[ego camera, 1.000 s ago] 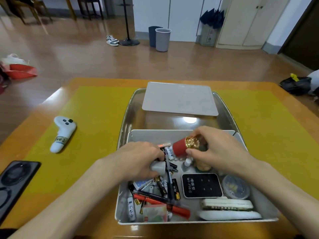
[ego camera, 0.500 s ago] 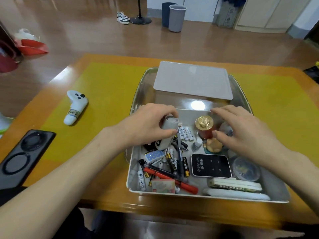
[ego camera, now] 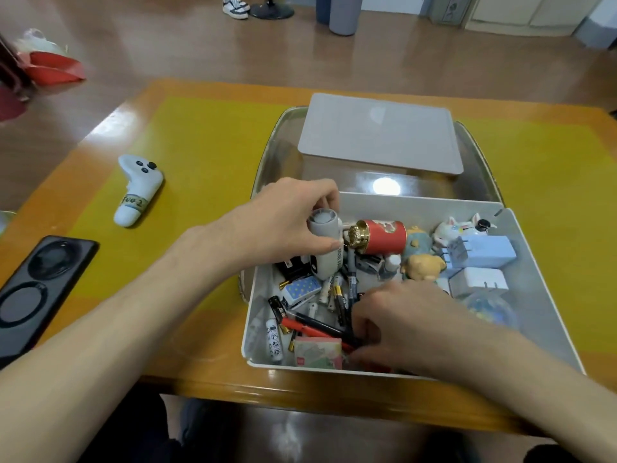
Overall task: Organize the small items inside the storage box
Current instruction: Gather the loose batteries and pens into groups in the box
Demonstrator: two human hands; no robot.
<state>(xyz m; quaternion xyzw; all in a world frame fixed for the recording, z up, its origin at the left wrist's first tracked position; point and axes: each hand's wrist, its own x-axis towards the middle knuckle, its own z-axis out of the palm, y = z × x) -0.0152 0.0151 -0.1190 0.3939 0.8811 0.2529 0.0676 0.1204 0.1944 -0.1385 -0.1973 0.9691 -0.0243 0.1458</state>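
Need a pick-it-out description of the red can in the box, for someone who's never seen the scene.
Find the white storage box on the yellow mat. Along its far wall, just right of the left hand, the red can lies on its side. Its ornate gold cap sets it apart from the pale figurines and chargers nearby.

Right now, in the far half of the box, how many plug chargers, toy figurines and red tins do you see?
Plug chargers: 2, blue charger and white charger
Toy figurines: 3, white cat, teal figurine, tan bear
Red tins: 1, red tin
Total: 6
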